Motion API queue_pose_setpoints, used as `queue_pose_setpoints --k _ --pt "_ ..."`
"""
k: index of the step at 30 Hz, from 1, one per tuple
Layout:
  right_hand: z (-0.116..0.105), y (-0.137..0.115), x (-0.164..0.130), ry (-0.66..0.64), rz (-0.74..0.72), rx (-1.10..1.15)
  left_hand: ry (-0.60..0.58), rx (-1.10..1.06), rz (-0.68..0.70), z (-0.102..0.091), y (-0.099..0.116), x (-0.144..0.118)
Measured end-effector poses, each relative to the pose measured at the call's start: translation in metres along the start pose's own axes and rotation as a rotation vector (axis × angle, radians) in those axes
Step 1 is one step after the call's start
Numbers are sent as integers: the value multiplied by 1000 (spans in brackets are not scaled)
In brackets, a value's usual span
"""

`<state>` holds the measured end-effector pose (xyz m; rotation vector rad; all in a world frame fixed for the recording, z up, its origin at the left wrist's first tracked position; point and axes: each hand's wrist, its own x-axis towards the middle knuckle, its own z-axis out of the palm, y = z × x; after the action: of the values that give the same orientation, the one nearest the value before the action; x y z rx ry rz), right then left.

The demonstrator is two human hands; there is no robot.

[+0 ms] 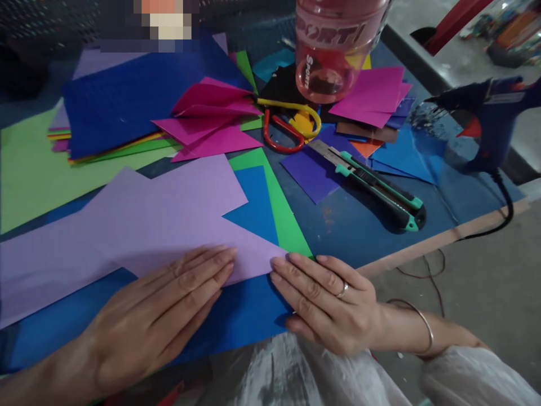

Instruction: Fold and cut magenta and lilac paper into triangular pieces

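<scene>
Light purple paper [169, 208] with angular cut edges lies across blue paper [236, 316] at the table's front. My left hand [169, 304] rests flat on the purple paper, fingers stretched out and side by side. My right hand [325, 299], with a ring on one finger, lies with straight fingers at the paper's pointed right corner; its fingertips touch that corner. Its thumb sits lower, near the blue paper's edge. Green paper [283, 203] and a smaller blue piece [257, 197] show from under the purple paper. Neither hand visibly grips anything.
A utility knife [372, 186] with its blade out lies right of the papers. Beyond are scissors [287, 132], magenta papers [211, 121], a dark blue stack [143, 96] and a pink clear jug [333, 51]. A glue gun [486, 118] stands at the right edge, its cord hanging over.
</scene>
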<state>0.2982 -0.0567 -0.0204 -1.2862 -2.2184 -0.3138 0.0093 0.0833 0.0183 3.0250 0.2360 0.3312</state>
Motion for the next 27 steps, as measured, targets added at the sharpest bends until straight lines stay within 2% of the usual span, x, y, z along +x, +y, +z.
queue_pose_setpoints --k 4,7,10,12,15,17,20,24,27 --pt "6 1 -5 35 3 20 -32 33 45 -1 -1 3" --pt "9 5 -10 143 -2 69 -45 12 39 -3 -1 4" --pt "2 9 -7 220 17 83 -62 -9 2 -3 -1 3" --pt "-9 11 3 184 54 90 -65 -11 -14 -2 -1 1" --pt "-21 10 23 72 310 158 -56 -18 -19 -1 0 1" --pt "-24 7 36 -12 405 191 -46 -28 -19 -1 1 3" --pt "-19 2 47 -104 456 161 -16 -37 -29 -2 3 5" --pt "-13 -1 51 -135 476 122 46 -42 -73 -5 6 6" --pt "-14 -2 49 -157 451 159 63 -47 -48 -9 7 9"
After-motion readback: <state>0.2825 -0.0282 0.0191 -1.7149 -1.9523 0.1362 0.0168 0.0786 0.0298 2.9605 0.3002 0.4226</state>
